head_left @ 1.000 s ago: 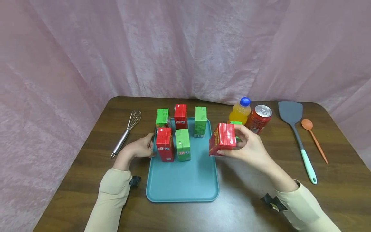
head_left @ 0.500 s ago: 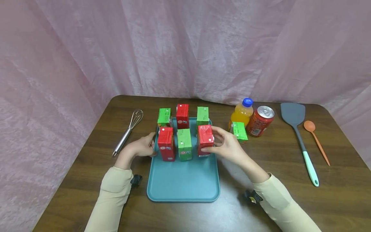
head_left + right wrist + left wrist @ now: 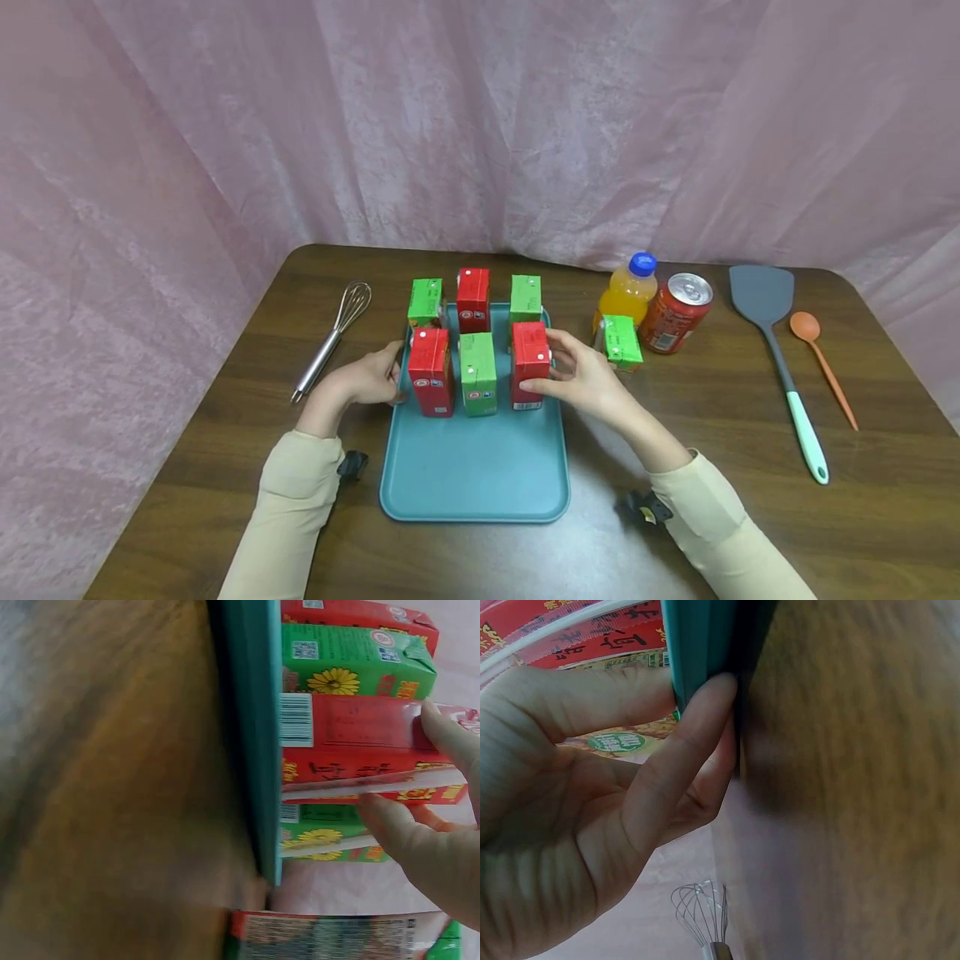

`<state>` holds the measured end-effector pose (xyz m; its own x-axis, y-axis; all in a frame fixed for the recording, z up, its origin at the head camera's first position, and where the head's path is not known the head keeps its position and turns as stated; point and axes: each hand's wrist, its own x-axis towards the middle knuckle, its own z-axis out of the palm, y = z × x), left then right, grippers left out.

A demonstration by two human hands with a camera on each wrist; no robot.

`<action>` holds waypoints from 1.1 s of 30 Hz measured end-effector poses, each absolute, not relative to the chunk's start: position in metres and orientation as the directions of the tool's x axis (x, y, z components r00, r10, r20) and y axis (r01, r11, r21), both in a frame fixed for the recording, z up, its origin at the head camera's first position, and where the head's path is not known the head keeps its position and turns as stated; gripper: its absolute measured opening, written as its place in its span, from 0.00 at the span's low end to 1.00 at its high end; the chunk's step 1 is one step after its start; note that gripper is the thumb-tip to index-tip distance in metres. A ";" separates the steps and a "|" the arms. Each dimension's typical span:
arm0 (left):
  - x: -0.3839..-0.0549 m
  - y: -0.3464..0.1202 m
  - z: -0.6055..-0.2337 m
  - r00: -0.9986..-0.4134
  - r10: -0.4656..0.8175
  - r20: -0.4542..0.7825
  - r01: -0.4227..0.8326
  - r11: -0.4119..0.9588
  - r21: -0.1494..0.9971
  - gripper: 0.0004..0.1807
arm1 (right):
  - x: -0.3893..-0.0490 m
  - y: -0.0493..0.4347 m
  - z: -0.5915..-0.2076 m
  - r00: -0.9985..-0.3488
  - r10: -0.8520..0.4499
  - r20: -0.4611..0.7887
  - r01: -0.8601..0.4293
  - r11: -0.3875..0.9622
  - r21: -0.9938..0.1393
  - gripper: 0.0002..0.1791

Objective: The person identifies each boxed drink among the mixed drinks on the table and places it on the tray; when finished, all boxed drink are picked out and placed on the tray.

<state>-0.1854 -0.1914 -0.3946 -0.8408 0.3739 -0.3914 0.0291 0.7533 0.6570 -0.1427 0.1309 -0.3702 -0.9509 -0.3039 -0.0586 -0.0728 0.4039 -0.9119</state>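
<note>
On a teal tray point(image 3: 474, 475) stand red and green drink cartons in two rows. My right hand point(image 3: 592, 379) holds a red drink carton point(image 3: 529, 362) upright at the right end of the front row. In the right wrist view, its base meets the tray and a straw point(image 3: 375, 782) runs along its side, near my fingertips. Left of it are a green carton point(image 3: 477, 375) and another red carton point(image 3: 431, 375). My left hand point(image 3: 367, 379) pinches the tray's left rim point(image 3: 697, 645) between thumb and fingers.
Beyond the tray's right side are a green-topped carton point(image 3: 621, 340), an orange drink bottle point(image 3: 628, 292) and a red can point(image 3: 675, 312). Farther right lie a spatula point(image 3: 772, 333) and an orange spoon point(image 3: 823, 367). A whisk point(image 3: 332, 342) lies left of the tray.
My right hand has brought the red carton leftward and down onto the tray, and the carton now stands straighter. The left hand keeps its place at the rim.
</note>
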 end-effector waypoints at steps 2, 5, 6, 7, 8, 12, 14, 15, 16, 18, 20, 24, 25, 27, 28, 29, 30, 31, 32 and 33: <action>-0.185 -0.192 -0.395 -0.841 0.377 -0.389 0.035 0.755 0.655 0.48 | -0.141 0.132 -0.367 -0.948 -0.314 -0.060 -0.082 0.421 -0.903 0.46; -0.185 -0.192 -0.395 -0.841 0.373 -0.392 0.028 0.753 0.657 0.48 | -0.138 0.137 -0.357 -0.944 -0.327 -0.046 -0.099 0.413 -0.905 0.47; -0.185 -0.192 -0.395 -0.840 0.372 -0.395 0.025 0.753 0.657 0.48 | -0.137 0.139 -0.353 -0.943 -0.331 -0.037 -0.103 0.397 -0.912 0.47; -0.185 -0.192 -0.395 -0.839 0.370 -0.399 0.021 0.754 0.656 0.48 | -0.136 0.142 -0.349 -0.942 -0.334 -0.027 -0.108 0.380 -0.919 0.46; -0.185 -0.192 -0.395 -0.839 0.369 -0.401 0.018 0.754 0.657 0.48 | -0.135 0.145 -0.345 -0.941 -0.337 -0.015 -0.118 0.371 -0.921 0.45; -0.186 -0.192 -0.395 -0.837 0.372 -0.401 0.020 0.754 0.656 0.49 | -0.131 0.160 -0.330 -0.941 -0.335 0.038 -0.173 0.382 -0.908 0.39; -0.186 -0.191 -0.394 -0.838 0.375 -0.397 0.025 0.752 0.658 0.49 | -0.130 0.170 -0.325 -0.946 -0.316 0.070 -0.210 0.436 -0.875 0.36; -0.186 -0.191 -0.394 -0.839 0.374 -0.396 0.026 0.755 0.656 0.49 | -0.131 0.175 -0.323 -0.948 -0.306 0.089 -0.229 0.461 -0.857 0.35; -0.186 -0.191 -0.393 -0.838 0.373 -0.397 0.026 0.755 0.655 0.49 | -0.131 0.180 -0.322 -0.950 -0.293 0.109 -0.247 0.489 -0.837 0.34; -0.185 -0.191 -0.392 -0.839 0.371 -0.399 0.025 0.758 0.652 0.49 | -0.133 0.189 -0.321 -0.950 -0.276 0.144 -0.280 0.554 -0.784 0.33; -0.185 -0.191 -0.391 -0.839 0.369 -0.400 0.024 0.760 0.650 0.49 | -0.136 0.199 -0.322 -0.946 -0.272 0.176 -0.312 0.620 -0.720 0.32; -0.185 -0.190 -0.390 -0.837 0.375 -0.400 0.028 0.758 0.652 0.48 | -0.143 0.213 -0.326 -0.934 -0.300 0.195 -0.355 0.699 -0.621 0.34; -0.185 -0.190 -0.390 -0.837 0.375 -0.399 0.027 0.756 0.654 0.49 | -0.144 0.216 -0.328 -0.931 -0.310 0.194 -0.363 0.711 -0.603 0.35; -0.185 -0.189 -0.390 -0.838 0.375 -0.396 0.027 0.754 0.657 0.49 | -0.147 0.220 -0.330 -0.930 -0.326 0.172 -0.362 0.715 -0.599 0.39; -0.185 -0.189 -0.389 -0.838 0.376 -0.396 0.026 0.752 0.659 0.49 | -0.148 0.222 -0.332 -0.930 -0.331 0.157 -0.356 0.716 -0.601 0.40; -0.185 -0.190 -0.390 -0.837 0.380 -0.394 0.030 0.750 0.661 0.49 | -0.149 0.223 -0.334 -0.931 -0.338 0.138 -0.349 0.713 -0.608 0.42; -0.185 -0.190 -0.390 -0.838 0.380 -0.393 0.030 0.750 0.660 0.49 | -0.150 0.224 -0.336 -0.931 -0.345 0.120 -0.344 0.714 -0.610 0.43; -0.185 -0.190 -0.390 -0.838 0.375 -0.396 0.025 0.752 0.659 0.49 | -0.151 0.225 -0.338 -0.931 -0.349 0.102 -0.335 0.715 -0.613 0.45; -0.185 -0.190 -0.390 -0.838 0.375 -0.396 0.025 0.752 0.659 0.49 | -0.153 0.225 -0.341 -0.933 -0.350 0.083 -0.323 0.713 -0.623 0.46; -0.185 -0.190 -0.391 -0.838 0.375 -0.397 0.025 0.752 0.659 0.49 | -0.154 0.225 -0.343 -0.934 -0.351 0.062 -0.308 0.706 -0.637 0.47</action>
